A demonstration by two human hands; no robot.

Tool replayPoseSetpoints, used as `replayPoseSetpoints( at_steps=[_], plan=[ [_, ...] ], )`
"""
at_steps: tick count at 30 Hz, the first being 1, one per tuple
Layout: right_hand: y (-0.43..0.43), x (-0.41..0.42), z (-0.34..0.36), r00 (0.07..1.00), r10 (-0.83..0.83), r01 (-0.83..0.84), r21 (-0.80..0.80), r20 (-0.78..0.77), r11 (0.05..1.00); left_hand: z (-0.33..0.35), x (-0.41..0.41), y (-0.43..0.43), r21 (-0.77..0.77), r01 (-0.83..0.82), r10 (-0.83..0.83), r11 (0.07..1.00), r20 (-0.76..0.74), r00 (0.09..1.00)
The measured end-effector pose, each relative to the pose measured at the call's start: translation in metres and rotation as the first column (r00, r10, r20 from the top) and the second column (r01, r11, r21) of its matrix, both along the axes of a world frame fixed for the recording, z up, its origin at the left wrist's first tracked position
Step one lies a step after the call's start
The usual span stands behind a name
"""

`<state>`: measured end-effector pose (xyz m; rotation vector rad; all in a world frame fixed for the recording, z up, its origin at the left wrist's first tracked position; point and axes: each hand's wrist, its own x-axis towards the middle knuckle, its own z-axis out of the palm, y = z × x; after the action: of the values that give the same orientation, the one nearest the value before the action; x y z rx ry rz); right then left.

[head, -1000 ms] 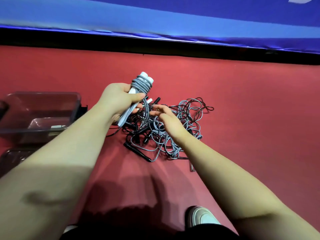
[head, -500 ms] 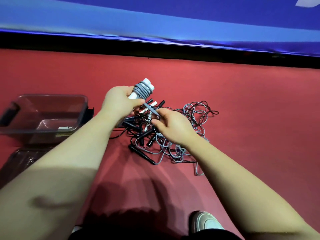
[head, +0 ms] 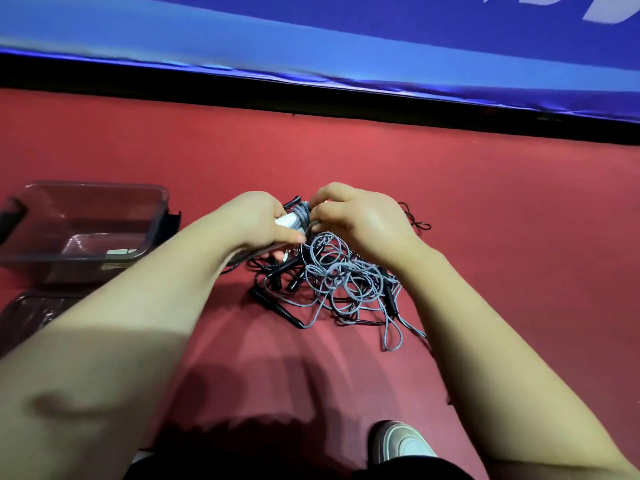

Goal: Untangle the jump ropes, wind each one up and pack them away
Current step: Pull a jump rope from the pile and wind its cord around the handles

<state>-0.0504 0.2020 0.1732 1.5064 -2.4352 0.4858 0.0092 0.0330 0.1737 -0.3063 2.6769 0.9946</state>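
Centre frame: left hand (head: 256, 220) clenched round the smooth white plastic handles of the wound grey-cord jump rope bundle (head: 294, 220). Right hand (head: 360, 223) meets it from the right, fingers curled onto the grey wraps; exact pinch point hidden. Directly below both hands, the loose tangle of thin grey and black cords with slim black stick handles (head: 339, 282) lies on the matte red floor (head: 502, 237). Left of frame: clear rectangular plastic bin (head: 157, 220), rounded corners; flat clear lid (head: 31, 306) just below it. Glossy blue padded barrier (head: 311, 39) across the top.
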Motion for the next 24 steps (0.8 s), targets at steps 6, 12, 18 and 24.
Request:
replayPoseSetpoints(
  at_steps=[6,12,18,24],
  plan=[
    [-0.016,-0.01,0.024,0.994,0.093,-0.067,0.374,-0.053,0.925,-0.001,0.003,0.01,-0.19,0.154,-0.147,0.97,0.051,0.988],
    [-0.015,-0.015,0.026,0.929,0.013,-0.129,0.291,0.37,0.948,0.002,0.003,0.009,-0.287,0.278,-0.269,0.917,0.068,0.961],
    [-0.008,-0.013,0.018,0.856,-0.036,-0.077,0.197,0.516,0.977,0.004,0.005,0.01,-0.246,0.407,-0.396,0.88,0.095,0.913],
    [0.0,-0.017,0.013,0.693,-0.049,-0.153,0.213,0.72,0.965,0.001,0.008,0.016,-0.16,0.443,-0.431,0.882,0.106,0.896]
  ],
)
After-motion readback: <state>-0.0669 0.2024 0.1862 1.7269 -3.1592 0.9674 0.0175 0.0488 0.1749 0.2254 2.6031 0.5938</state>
